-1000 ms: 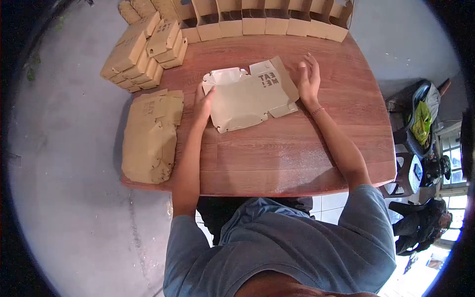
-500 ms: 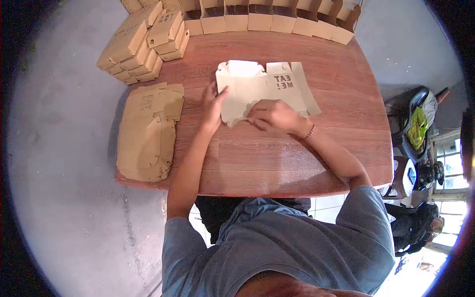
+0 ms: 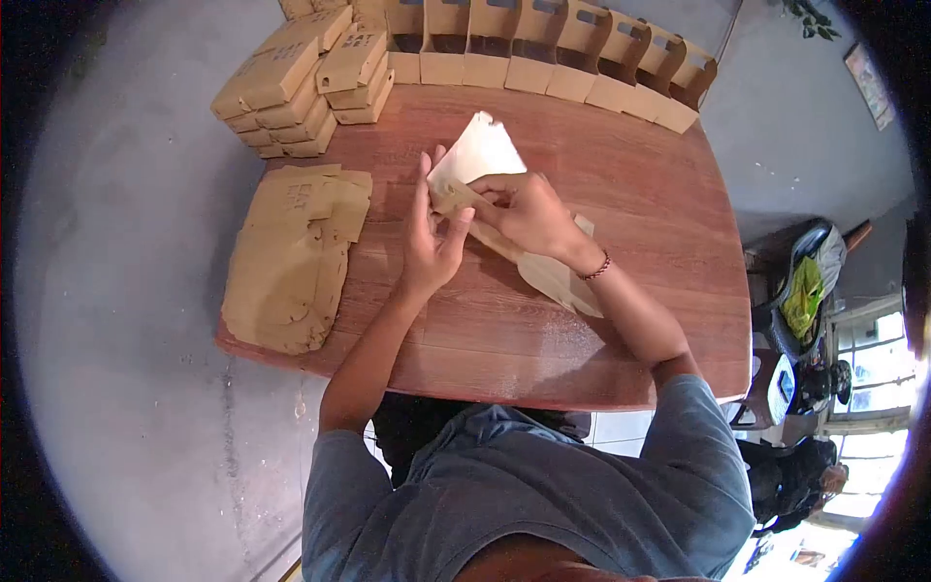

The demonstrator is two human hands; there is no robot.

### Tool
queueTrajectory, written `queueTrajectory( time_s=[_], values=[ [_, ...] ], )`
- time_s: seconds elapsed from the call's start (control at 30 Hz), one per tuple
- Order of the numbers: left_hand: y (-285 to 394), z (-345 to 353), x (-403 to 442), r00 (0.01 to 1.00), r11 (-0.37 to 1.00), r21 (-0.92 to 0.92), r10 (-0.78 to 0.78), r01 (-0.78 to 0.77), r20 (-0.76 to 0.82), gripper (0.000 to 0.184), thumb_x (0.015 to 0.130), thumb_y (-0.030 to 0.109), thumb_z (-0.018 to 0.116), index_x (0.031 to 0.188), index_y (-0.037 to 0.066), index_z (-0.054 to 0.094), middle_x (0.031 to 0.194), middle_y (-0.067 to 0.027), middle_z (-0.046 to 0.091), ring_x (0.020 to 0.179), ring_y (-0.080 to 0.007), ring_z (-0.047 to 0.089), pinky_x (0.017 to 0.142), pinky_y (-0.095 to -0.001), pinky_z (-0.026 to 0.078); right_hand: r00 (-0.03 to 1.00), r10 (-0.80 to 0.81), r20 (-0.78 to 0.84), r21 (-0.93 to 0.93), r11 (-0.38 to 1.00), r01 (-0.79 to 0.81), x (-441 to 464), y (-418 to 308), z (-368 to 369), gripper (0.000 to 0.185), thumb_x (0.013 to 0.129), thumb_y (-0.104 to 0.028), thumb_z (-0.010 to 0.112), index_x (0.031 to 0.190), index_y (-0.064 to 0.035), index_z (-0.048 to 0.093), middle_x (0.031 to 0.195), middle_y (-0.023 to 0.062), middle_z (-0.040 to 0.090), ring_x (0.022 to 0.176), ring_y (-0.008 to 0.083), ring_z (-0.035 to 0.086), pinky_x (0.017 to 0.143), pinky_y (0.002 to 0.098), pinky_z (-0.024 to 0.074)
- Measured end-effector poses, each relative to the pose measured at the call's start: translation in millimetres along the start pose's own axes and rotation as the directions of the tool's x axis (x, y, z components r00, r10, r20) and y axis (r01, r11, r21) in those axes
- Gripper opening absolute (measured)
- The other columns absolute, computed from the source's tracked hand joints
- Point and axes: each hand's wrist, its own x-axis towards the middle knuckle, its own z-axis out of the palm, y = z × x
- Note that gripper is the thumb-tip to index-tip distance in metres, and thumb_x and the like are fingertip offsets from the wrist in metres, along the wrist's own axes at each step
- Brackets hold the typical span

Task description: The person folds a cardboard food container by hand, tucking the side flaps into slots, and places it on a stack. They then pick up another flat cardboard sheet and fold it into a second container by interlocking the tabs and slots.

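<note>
a reddish-brown table (image 3: 669, 233) bears flat cardboard (image 3: 291, 257), stacked boxes (image 3: 281, 80), open cartons (image 3: 530, 76)

The words "EAT ME" are readable on the top of the flat cardboard pile (image 3: 281, 262), and also on a closed box (image 3: 347, 66) just beyond this pile.

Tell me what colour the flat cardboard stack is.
The flat cardboard stack is light brown, best seen in the head view.

left hand (image 3: 436, 238) cupped, thumb (image 3: 457, 236) raised; right hand (image 3: 536, 218) just beside, fingers (image 3: 497, 185) curled; forearms (image 3: 378, 351) slanting inward.
</note>
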Motion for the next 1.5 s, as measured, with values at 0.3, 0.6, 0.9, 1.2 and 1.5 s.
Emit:
queueTrajectory(
  time_s=[0.3,0.6,0.9,1.2,1.5],
  values=[
    [10,-24,13,0.97,0.847,0.488,0.244,-0.212,-0.003,0.039,0.089,0.0,0.065,0.128,0.0,0.062,0.123,-0.0176,0.066,0.111,-0.0286,0.065,0.092,-0.0356,0.052,0.988,0.113,0.103,0.373,0.917,-0.144,7,4,2,0.019,0.096,-0.014,0.064,0.11,-0.0023,0.059,0.061,-0.0065,0.056,0.053,0.0013,0.042,0.048,0.0236,0.0319],
    [10,-41,16,0.947,0.8,0.509,0.292,-0.319,0.135,0.03,0.08,-0.007,0.073,0.108,0.001,0.07,0.111,-0.0156,0.07,0.099,-0.0282,0.07,0.08,-0.0338,0.058,0.962,0.116,0.247,0.435,0.874,-0.217,12,5,-5,0.011,0.094,-0.011,0.061,0.102,-0.0041,0.06,0.09,-0.0004,0.065,0.073,0.0039,0.055,0.062,0.0198,0.0444],
    [16,-40,13,0.928,0.718,0.588,0.3,-0.372,0.221,0.032,0.075,-0.013,0.068,0.102,0.004,0.069,0.104,-0.012,0.071,0.092,-0.0275,0.071,0.076,-0.0346,0.059,0.926,0.075,0.37,0.619,0.724,-0.306,18,25,1,0.011,0.094,-0.011,0.058,0.099,-0.0016,0.063,0.103,0.0066,0.062,0.098,0.0156,0.061,0.074,0.0306,0.0587],
    [10,-41,13,0.914,0.725,0.561,0.356,-0.4,0.192,0.033,0.072,-0.012,0.069,0.099,0.007,0.065,0.1,-0.0113,0.07,0.087,-0.0269,0.072,0.071,-0.0341,0.059,0.909,0.047,0.414,0.745,0.556,-0.368,19,36,6,0.01,0.093,-0.008,0.057,0.099,-0.0001,0.061,0.105,0.0072,0.06,0.097,0.0159,0.062,0.077,0.0315,0.0581],
    [12,-41,11,0.927,0.757,0.537,0.336,-0.372,0.169,0.029,0.071,-0.013,0.066,0.092,0.007,0.063,0.097,-0.0113,0.069,0.083,-0.0264,0.07,0.069,-0.0345,0.057,0.889,0.033,0.457,0.75,0.523,-0.405,19,37,8,0.013,0.094,-0.009,0.057,0.104,-0.0008,0.062,0.1,0.0054,0.063,0.094,0.0133,0.062,0.077,0.028,0.0555]
  ],
)
